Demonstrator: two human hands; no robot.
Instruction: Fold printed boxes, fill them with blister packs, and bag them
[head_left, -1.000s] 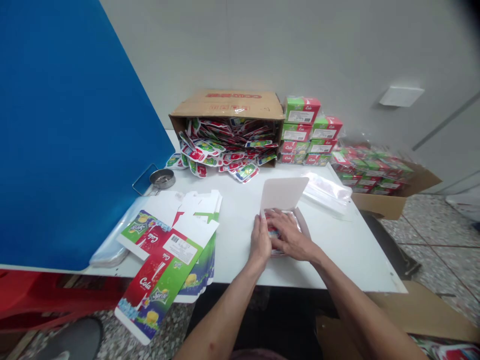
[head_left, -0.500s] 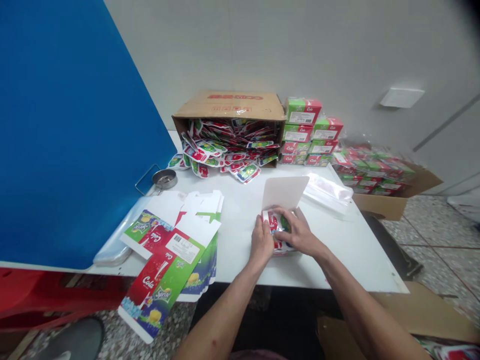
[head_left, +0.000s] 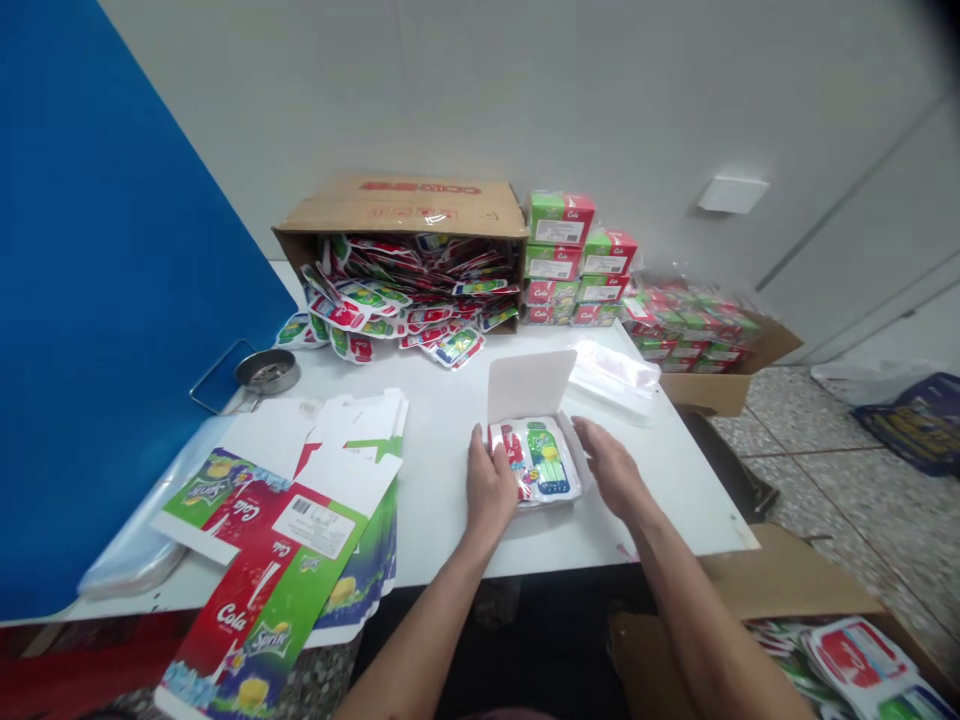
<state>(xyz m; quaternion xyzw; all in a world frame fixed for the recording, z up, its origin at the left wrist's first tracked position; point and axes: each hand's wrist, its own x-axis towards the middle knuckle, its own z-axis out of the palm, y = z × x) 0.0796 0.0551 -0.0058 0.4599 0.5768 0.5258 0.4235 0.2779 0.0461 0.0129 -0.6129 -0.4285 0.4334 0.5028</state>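
A small open carton (head_left: 529, 385) with its white lid flap raised stands on the white table (head_left: 450, 420) in front of me. Inside lies a stack of printed packets (head_left: 541, 460), red and green on top. My left hand (head_left: 489, 487) presses against the carton's left side, fingers curled on the packets' edge. My right hand (head_left: 611, 475) rests at the carton's right side, fingers stretched along its wall, holding nothing.
Flat unfolded cartons (head_left: 300, 530) are piled at the table's left front. A big cardboard box (head_left: 405, 205) spilling packets lies at the back, with stacked finished cartons (head_left: 574, 260) beside it. A blue panel (head_left: 97, 300) stands left. Clear bags (head_left: 611, 370) lie at right, another box (head_left: 825, 640) on the floor.
My right hand has lifted off the packets and moved to the carton's right side, uncovering the stack. The view has swung to the right.
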